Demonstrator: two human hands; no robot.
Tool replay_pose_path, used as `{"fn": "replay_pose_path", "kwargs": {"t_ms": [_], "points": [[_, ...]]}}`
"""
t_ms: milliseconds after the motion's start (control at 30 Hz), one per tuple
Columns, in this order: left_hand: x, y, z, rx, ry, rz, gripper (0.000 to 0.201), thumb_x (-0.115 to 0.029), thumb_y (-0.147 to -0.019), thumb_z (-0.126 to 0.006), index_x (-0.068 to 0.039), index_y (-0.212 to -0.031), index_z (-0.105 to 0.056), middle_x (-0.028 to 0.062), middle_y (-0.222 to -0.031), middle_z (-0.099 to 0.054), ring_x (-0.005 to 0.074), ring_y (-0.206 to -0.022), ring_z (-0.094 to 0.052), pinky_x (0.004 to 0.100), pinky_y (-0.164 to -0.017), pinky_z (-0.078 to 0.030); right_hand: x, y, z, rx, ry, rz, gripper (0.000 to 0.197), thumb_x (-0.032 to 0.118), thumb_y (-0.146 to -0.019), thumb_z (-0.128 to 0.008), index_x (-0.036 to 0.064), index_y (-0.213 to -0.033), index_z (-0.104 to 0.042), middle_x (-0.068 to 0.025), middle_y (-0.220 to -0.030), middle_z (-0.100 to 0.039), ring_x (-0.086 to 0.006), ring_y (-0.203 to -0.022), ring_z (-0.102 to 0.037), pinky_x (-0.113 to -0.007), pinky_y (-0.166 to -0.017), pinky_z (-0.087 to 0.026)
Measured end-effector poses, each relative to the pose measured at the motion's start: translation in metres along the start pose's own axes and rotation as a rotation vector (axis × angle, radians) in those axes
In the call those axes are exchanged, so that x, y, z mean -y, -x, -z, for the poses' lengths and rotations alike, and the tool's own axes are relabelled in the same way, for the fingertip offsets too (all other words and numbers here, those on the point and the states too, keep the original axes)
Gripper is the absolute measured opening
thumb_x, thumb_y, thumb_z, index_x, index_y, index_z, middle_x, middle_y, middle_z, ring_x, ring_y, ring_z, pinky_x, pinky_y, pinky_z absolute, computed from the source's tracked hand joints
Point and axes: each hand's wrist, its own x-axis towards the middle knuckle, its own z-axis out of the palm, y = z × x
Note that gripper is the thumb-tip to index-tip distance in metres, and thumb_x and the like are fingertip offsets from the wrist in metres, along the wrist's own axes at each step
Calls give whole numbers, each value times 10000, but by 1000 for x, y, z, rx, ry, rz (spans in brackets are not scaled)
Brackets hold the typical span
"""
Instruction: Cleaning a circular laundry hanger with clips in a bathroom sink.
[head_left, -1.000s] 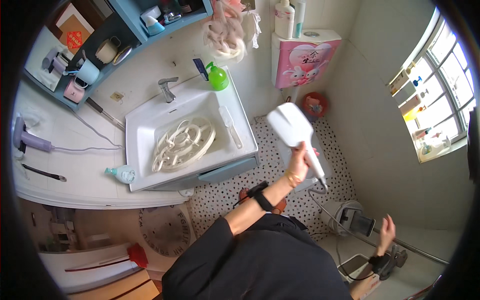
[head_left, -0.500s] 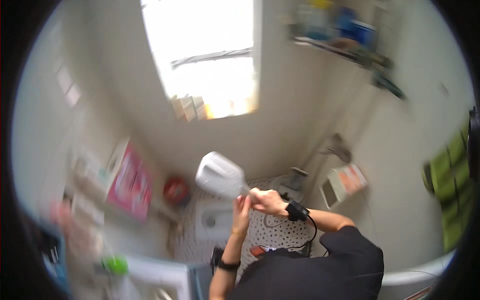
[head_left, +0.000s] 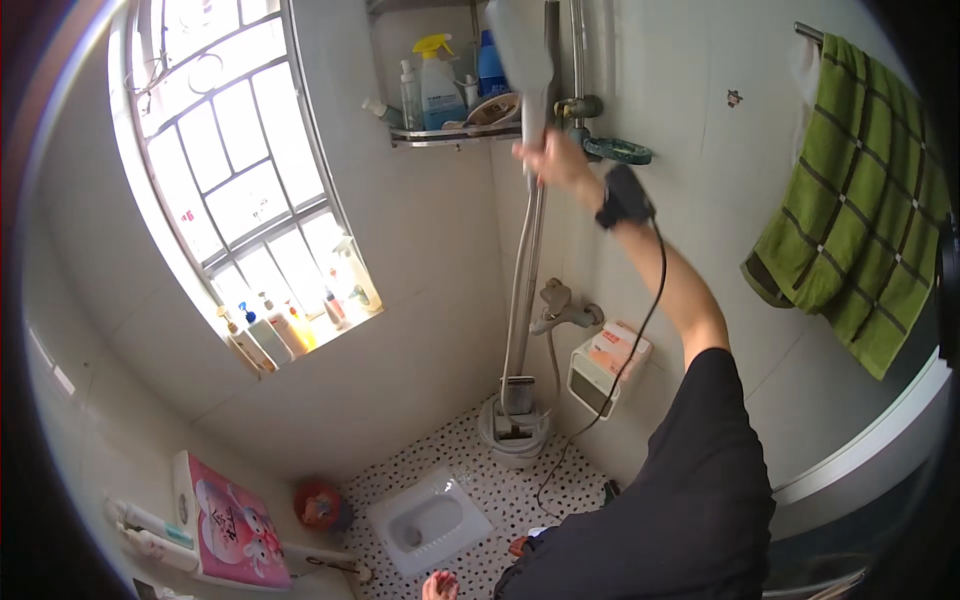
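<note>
My right hand [head_left: 560,160] is raised toward the far corner, fingers wrapped round the grey handle of a white shower head [head_left: 520,52]. The head's flat, wide end points up, in front of the corner shelf, and is slightly blurred. Below my fist the shower hose [head_left: 522,240] runs down beside a metal riser pipe [head_left: 536,270]. A black band with a cable sits on my right wrist. What looks like the fingertips of my left hand [head_left: 440,586] shows at the lower edge, mostly cut off; its grip is hidden.
A corner shelf [head_left: 455,136] carries a spray bottle and other bottles. Next to the pipe are a green soap dish [head_left: 618,151] and a tap [head_left: 565,315]. A white bucket [head_left: 513,445] stands below. A squat toilet [head_left: 432,520] lies in the dotted floor; a green towel [head_left: 860,200] hangs right.
The view has swung right and upward. My right hand has lifted the shower head from above the toilet to the corner shelf; my left hand has let go and dropped to the lower edge.
</note>
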Motion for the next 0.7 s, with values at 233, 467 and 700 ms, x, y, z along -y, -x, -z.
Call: {"fn": "replay_pose_path", "kwargs": {"t_ms": [233,467,700], "points": [[5,32,8,-159,205,146,259,-191,-800,-506,-29,-1000,-533,115,-931,-555,267,-921,-511,423,-856,-416,-4,-117,67,-242,340,101,416,386,-728,-604,-22,-672,-548,-91,-491,-553,-175,-422,-564,-282,-444,-449],[36,36,33,-171,369,45,335,-234,-796,-532,-41,-1067,-497,128,-1086,-484,314,-1013,-454,464,-937,-329,-50,-135,57,-37,428,-1,492,460,-704,-577,-31,-677,-604,-193,-560,-568,-284,-549,-576,-367,-540,-437],[-17,63,2,-260,366,-144,200,-170,-856,-450,-24,-979,-509,88,-908,-579,206,-860,-569,299,-758,-445,-97,-153,92,-19,779,-18,573,553,-759,-478,-4,-761,-616,-97,-660,-581,-190,-643,-527,-325,-578,-388]]}}
